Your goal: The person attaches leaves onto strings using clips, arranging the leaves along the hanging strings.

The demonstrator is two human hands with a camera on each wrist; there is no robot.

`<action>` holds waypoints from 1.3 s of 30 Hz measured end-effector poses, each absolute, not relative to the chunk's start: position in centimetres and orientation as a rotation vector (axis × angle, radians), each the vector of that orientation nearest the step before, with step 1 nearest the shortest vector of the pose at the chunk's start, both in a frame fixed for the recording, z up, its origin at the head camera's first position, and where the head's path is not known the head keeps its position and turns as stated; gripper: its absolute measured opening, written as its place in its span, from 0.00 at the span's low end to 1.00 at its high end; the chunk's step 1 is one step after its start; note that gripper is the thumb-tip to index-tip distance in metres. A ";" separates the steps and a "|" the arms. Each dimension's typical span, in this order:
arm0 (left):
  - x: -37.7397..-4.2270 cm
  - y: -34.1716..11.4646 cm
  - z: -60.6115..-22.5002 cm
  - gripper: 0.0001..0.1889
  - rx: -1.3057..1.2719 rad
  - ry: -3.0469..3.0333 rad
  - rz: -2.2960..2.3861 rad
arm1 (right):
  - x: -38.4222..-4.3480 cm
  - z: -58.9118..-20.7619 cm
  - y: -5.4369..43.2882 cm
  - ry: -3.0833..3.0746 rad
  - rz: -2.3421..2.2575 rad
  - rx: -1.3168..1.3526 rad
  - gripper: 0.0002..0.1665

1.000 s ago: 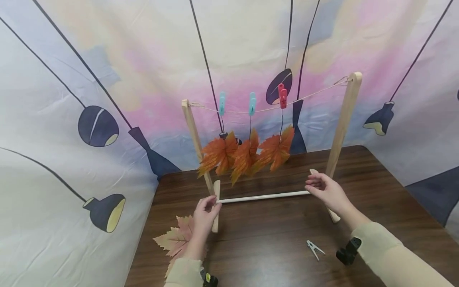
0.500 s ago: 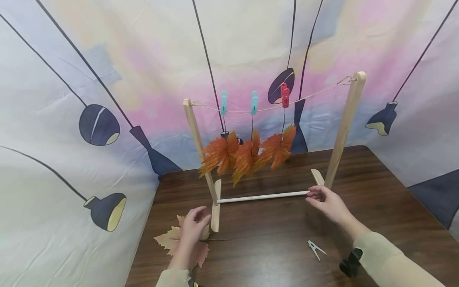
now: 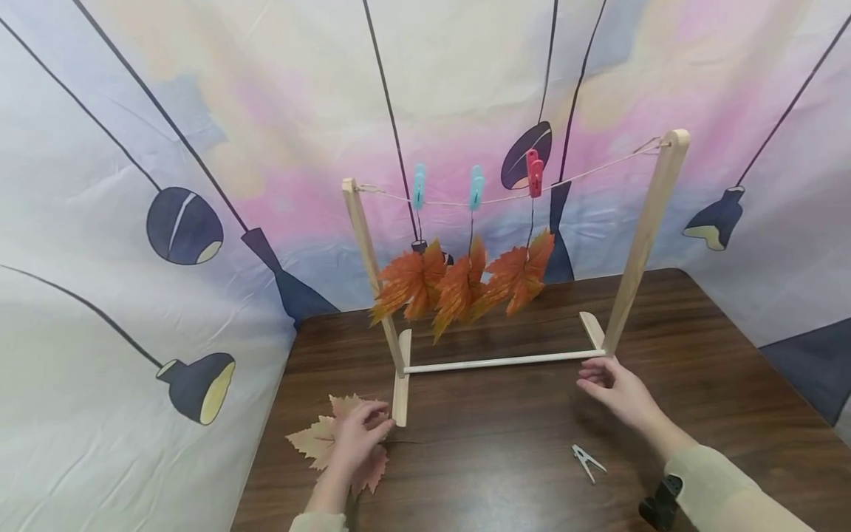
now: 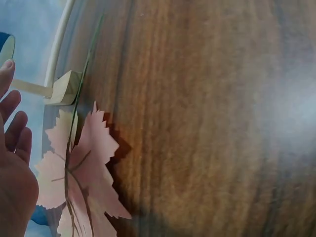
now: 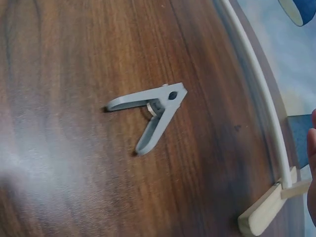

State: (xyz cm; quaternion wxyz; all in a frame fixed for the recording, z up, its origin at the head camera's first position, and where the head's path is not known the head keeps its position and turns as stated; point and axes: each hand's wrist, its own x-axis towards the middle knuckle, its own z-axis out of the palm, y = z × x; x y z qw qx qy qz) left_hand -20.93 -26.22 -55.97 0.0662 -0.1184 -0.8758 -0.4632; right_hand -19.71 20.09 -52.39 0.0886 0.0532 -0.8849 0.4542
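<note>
My left hand [image 3: 357, 442], fingers loosely bent, hovers over a pale pink-and-cream artificial maple leaf [image 3: 314, 441] on the table. In the left wrist view, the leaf [image 4: 91, 163] and its long green stem lie beside the hand [image 4: 17, 182], with nothing between the fingers. My right hand [image 3: 625, 395] holds nothing and is near the right end of the rack's white rod [image 3: 505, 362]. A light grey clothespin [image 3: 588, 463] lies in front of it; the right wrist view shows this clothespin [image 5: 160, 111] on its side, legs spread.
A wooden rack, with left post [image 3: 364, 244] and right post [image 3: 641, 251], stands on the brown table [image 3: 492, 443]. Along its string [image 3: 585, 175], two light blue clips [image 3: 476, 188] and one red clip [image 3: 535, 174] hold orange leaves [image 3: 459, 288]. A painted cloth [image 3: 266, 111] hangs behind.
My left hand has left the rack's left foot and moved down and left over the pale leaf. My right hand has drawn back slightly from the rod's right end.
</note>
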 end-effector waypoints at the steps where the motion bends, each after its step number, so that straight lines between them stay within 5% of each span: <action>1: -20.8 -26.1 -56.0 0.14 -0.379 -2.661 -1.354 | -19.6 -52.5 20.1 -2.630 1.352 0.152 0.20; 39: -18.9 -25.8 -59.0 0.10 -0.675 -2.786 -0.676 | -14.9 -57.1 21.3 -2.730 1.259 0.036 0.20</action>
